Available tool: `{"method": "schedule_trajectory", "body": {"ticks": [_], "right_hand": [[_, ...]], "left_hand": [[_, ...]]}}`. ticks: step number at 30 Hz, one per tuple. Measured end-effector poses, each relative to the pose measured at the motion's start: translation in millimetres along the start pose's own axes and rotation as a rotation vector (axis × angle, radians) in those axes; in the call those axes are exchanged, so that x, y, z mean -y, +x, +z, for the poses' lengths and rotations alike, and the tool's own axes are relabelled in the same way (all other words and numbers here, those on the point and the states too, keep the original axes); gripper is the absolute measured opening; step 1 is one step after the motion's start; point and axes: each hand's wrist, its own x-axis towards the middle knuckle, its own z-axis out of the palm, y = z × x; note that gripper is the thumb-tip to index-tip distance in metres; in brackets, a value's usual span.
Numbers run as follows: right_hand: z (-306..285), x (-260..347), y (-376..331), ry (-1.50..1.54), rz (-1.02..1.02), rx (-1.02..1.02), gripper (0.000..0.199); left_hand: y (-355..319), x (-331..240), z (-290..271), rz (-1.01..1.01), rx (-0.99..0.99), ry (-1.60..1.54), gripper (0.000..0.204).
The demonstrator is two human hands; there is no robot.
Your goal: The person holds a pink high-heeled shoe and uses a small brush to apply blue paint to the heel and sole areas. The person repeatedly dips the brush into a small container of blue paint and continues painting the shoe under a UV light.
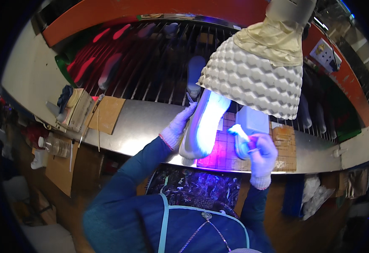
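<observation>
My left hand (pixel 181 123), in a white knit glove, grips the side of a long shoe sole (pixel 206 126). The sole slants away from me and glows bright blue-white under a lamp with a pale bumpy shade (pixel 256 71). My right hand (pixel 261 154), gloved too, is closed around a brush (pixel 239 131) whose glowing bristles point left toward the sole, apart from it. Just below the bristles is a pale bluish shape that I cannot make out. Behind the brush stands a white block-like container (pixel 252 119).
A rack of dark bars (pixel 150 63) beyond the metal ledge (pixel 140 120) carries several soles, some lit red. Cardboard (pixel 283 145) lies at right. At left are a brown board (pixel 107 114), thin sticks and a box (pixel 78 107). A clear plastic jar (pixel 57 145) stands lower left.
</observation>
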Motion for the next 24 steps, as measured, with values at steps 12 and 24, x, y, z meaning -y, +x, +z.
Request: {"method": "schedule_trajectory", "body": {"ticks": [12, 24], "right_hand": [[40.8, 6.2, 54.3, -0.784, -0.616, -0.452, 0.031], [98.9, -94.8, -28.3, -0.071, 0.245, 0.286, 0.022]], "left_hand": [[31.4, 19.4, -77.7, 0.193, 0.106, 0.292, 0.062], [-4.2, -44.1, -102.1, 0.532, -0.142, 0.312, 0.047]]}}
